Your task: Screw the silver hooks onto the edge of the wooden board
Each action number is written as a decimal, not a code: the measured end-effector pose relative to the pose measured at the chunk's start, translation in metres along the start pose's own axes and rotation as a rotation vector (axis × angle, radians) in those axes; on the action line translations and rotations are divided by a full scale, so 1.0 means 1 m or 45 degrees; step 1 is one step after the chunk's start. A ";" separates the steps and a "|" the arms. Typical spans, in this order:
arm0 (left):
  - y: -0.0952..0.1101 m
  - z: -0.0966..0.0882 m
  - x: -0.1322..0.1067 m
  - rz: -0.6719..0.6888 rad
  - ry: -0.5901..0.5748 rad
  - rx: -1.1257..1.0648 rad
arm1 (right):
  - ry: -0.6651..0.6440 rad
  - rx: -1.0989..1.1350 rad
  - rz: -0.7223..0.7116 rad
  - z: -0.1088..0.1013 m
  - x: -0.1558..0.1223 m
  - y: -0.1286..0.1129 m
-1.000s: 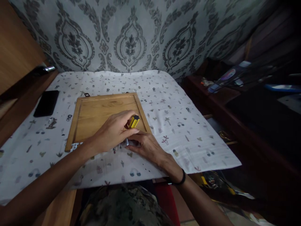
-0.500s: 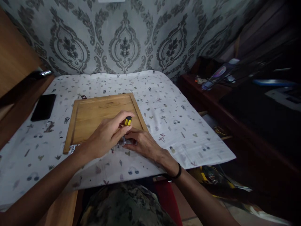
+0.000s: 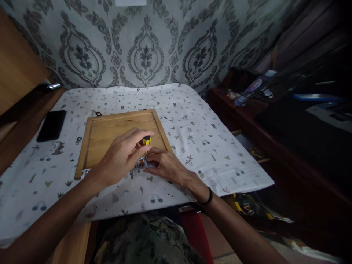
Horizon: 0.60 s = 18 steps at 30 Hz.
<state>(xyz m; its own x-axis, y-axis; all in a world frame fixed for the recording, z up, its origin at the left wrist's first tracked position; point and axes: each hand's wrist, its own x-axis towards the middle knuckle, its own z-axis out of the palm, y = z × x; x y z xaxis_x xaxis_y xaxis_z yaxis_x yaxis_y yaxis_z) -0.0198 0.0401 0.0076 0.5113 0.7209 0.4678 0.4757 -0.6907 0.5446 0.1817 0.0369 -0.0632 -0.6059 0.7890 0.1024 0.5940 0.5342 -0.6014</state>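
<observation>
A shallow wooden tray-like panel (image 3: 110, 128) lies on a patterned white cloth (image 3: 209, 146). My left hand (image 3: 121, 157) is closed around a small yellow-and-black screwdriver (image 3: 146, 140), held nearly upright at the panel's near right edge. My right hand (image 3: 165, 167) rests on the cloth just beside it, fingers pinched on a small metal hinge-like fitting (image 3: 141, 165) at the panel's edge. A second metal fitting (image 3: 84, 172) shows at the near left corner.
A black phone (image 3: 51, 125) lies on the cloth at the left, beside a wooden side surface (image 3: 16, 69). Patterned wallpaper rises behind the table. To the right stands dark wooden furniture (image 3: 275, 121) with cluttered items. The cloth's near edge hangs over my lap.
The screwdriver has tipped from slanted to nearly upright in my left hand and shifted slightly left. My right hand has stayed on the fitting. The camera view has shifted a little.
</observation>
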 end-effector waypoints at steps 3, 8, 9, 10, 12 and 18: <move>0.000 0.000 0.000 0.001 -0.003 -0.005 | -0.054 0.030 0.020 -0.003 0.002 -0.001; -0.001 0.001 0.000 0.020 -0.009 -0.031 | -0.084 0.045 0.078 -0.008 0.008 -0.002; -0.001 0.001 0.000 0.019 -0.012 -0.035 | -0.080 0.047 0.092 -0.008 0.008 -0.003; -0.001 0.001 0.000 0.018 -0.012 -0.040 | -0.076 0.054 0.104 -0.009 0.009 -0.003; -0.001 0.002 0.000 0.024 -0.006 -0.049 | -0.074 0.086 0.133 -0.010 0.010 -0.003; -0.001 0.004 0.001 0.060 0.015 -0.072 | -0.116 0.194 0.218 -0.011 0.013 -0.002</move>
<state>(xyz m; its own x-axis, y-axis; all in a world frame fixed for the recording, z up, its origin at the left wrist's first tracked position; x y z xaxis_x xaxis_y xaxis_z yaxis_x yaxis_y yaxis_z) -0.0167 0.0411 0.0044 0.5233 0.6887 0.5019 0.4101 -0.7198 0.5602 0.1780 0.0493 -0.0522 -0.5523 0.8299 -0.0791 0.6096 0.3374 -0.7173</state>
